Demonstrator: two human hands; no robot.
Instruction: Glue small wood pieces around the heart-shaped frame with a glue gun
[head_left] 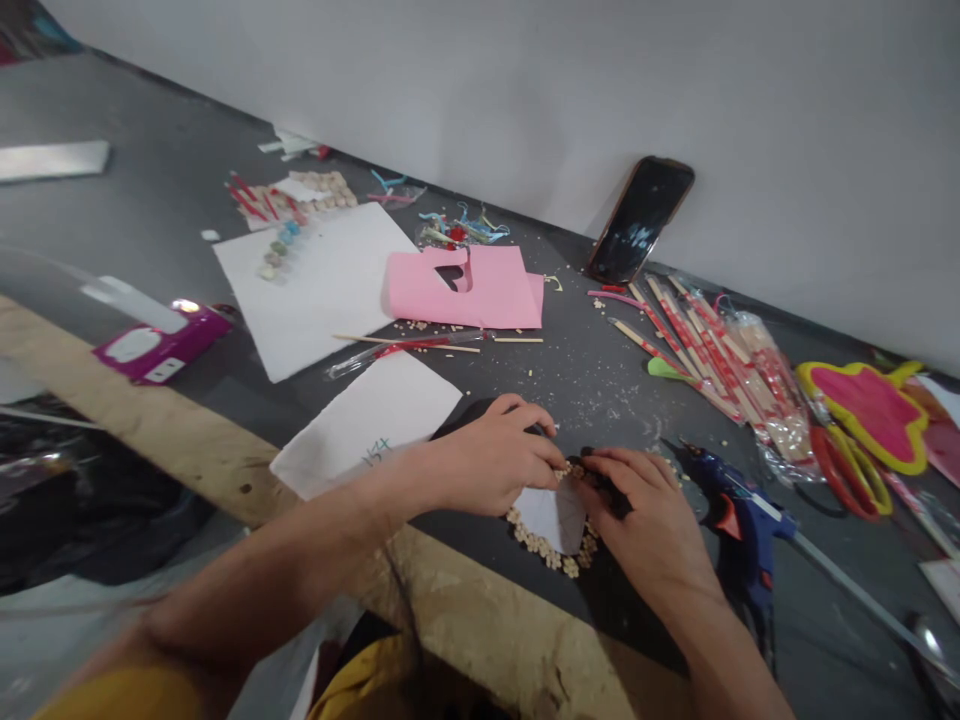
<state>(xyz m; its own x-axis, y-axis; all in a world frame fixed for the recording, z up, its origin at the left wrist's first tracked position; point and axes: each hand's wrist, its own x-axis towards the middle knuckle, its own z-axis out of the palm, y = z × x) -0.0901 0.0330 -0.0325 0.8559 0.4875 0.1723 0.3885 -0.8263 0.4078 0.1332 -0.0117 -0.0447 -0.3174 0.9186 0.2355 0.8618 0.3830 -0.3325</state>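
Observation:
A rounded white piece point(550, 515), perhaps paper, lies at the table's near edge, bordered by small tan flower-shaped pieces point(559, 560). My left hand point(501, 455) bends over its upper left side, fingers closed at the top rim. From the right, my right hand point(645, 515) pinches the same rim, its fingertips close to those of the left. What exactly sits between the fingertips is hidden. Just right of my right hand rests a blue glue gun point(739, 520) with a long glue stick in its back.
Wrapped wooden sticks point(705, 355), scissors point(851, 470) and a yellow-edged pink shape point(866, 410) lie right. A phone point(643, 220) leans on the wall. Pink sheet point(495, 285), white sheets point(367, 425) and a purple device point(161, 340) are left. Crumbs dot the grey tabletop.

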